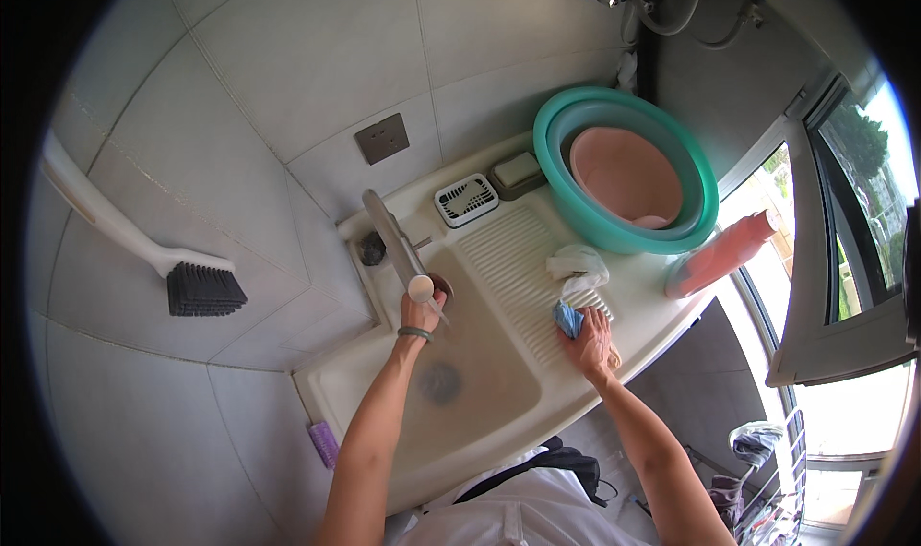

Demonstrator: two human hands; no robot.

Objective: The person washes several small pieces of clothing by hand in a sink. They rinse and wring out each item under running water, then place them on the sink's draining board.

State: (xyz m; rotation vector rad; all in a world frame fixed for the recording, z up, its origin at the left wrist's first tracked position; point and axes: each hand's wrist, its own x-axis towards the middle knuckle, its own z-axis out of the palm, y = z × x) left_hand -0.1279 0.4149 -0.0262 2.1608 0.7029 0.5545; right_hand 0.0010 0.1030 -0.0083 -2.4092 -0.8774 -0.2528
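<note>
Under the spout of the metal faucet (394, 240), my left hand (423, 311) is over the laundry sink (475, 373), with a bracelet on its wrist. A round dark-rimmed thing shows just behind its fingers; whether the hand grips it I cannot tell. Cloudy water covers the basin floor and a round dark drain. My right hand (591, 341) rests on the ribbed washboard (504, 258), its fingers on a bunched blue cloth (568, 319). Something tan shows beside that palm. A crumpled whitish translucent cloth or bag (579, 267) lies just beyond the hand.
Nested green basins (701, 240) with a pink one (626, 172) stand at the back right, near a pink bottle (723, 254). Two soap dishes (466, 200) line the back ledge. A white-handled brush (205, 287) hangs at left; a purple brush (324, 445) is below. An open window is right.
</note>
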